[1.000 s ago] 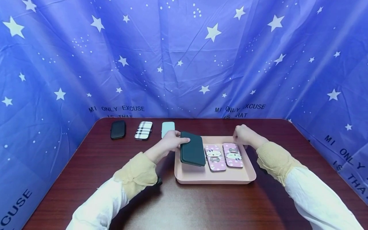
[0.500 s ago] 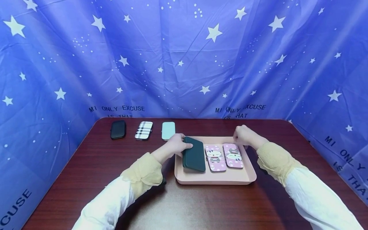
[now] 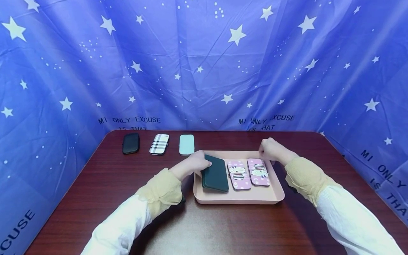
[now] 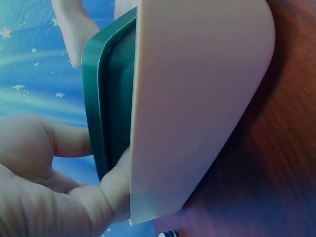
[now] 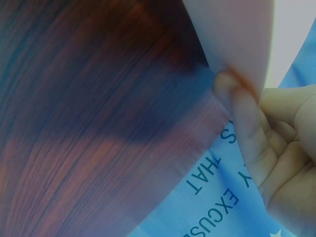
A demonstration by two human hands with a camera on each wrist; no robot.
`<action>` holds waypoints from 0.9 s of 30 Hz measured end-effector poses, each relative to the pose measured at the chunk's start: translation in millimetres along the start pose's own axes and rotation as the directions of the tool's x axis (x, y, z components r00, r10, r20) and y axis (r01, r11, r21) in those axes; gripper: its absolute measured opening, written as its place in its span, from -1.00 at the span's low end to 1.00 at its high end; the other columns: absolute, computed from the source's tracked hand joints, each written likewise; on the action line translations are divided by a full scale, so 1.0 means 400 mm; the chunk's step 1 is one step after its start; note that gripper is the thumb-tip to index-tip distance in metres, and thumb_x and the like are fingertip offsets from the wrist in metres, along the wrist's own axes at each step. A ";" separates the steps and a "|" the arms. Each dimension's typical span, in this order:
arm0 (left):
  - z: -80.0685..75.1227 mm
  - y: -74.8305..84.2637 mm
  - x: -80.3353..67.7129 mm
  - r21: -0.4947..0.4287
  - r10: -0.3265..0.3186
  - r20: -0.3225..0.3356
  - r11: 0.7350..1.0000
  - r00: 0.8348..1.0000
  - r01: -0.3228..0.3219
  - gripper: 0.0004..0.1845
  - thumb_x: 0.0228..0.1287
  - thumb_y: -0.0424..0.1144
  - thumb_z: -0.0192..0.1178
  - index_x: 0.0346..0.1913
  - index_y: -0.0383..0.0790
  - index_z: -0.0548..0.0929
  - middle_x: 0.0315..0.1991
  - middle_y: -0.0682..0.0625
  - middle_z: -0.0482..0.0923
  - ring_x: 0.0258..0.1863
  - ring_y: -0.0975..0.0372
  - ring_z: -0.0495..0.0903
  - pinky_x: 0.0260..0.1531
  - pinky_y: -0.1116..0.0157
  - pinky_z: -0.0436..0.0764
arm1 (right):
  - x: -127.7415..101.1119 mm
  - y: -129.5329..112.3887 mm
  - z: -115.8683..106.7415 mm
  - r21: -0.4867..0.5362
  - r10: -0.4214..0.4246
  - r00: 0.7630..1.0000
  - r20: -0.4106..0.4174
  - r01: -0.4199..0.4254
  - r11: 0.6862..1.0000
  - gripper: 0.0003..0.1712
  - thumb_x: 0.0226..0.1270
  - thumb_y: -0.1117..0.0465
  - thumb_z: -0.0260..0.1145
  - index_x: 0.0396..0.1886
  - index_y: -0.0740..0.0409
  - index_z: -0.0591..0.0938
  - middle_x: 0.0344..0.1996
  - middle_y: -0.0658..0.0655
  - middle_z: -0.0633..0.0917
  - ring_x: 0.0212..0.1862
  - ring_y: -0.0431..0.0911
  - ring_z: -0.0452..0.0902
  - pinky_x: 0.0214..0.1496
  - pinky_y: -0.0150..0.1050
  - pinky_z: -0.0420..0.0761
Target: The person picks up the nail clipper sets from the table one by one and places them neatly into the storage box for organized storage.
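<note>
A dark green flat case leans at a tilt inside the left part of a pale pink tray. My left hand pinches its left edge, thumb on one face and fingers on the other. The left wrist view shows the green case partly hidden behind the tray wall, with fingers reaching in behind that wall. At the tray's back right corner, my right hand pinches the rim, as the right wrist view shows, with fingertips against the outer wall. Two pink cat-patterned cases lie side by side in the tray.
Along the back left of the dark red wooden table lie a black case, a plaid case and a mint case. A blue star-printed curtain closes off the back and sides.
My left hand has lowered the green case toward the near side, deeper into the tray. The mint case is now more fully in view. My right hand stays at the tray corner.
</note>
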State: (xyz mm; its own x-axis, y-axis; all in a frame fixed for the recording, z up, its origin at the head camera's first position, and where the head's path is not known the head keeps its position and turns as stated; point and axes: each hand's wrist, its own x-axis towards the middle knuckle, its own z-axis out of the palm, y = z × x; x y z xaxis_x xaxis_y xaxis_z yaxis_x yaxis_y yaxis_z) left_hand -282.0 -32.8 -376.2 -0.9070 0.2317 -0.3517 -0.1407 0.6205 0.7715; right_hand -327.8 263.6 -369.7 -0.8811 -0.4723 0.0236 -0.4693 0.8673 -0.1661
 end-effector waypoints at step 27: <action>0.029 0.035 0.012 0.664 0.056 0.003 0.746 0.998 -0.043 -0.03 -0.05 0.31 0.31 0.20 -0.42 0.34 0.14 -0.19 0.42 -0.31 0.20 0.64 -0.14 0.34 0.58 | 0.000 -0.006 -0.004 0.013 -0.006 1.000 -0.004 0.006 1.000 -0.72 -0.08 0.50 0.14 -0.83 0.15 0.53 -0.82 -0.01 0.55 -0.89 -0.25 0.41 -0.82 -0.40 0.43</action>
State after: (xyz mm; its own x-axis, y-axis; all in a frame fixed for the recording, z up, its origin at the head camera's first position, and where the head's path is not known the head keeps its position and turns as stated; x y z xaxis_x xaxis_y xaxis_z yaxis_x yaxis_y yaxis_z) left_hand -283.8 -14.3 -373.2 -0.9123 0.2679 -0.3099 0.1981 0.9506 0.2388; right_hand -326.7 261.9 -367.6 -0.8785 -0.4769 0.0290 -0.4740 0.8622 -0.1786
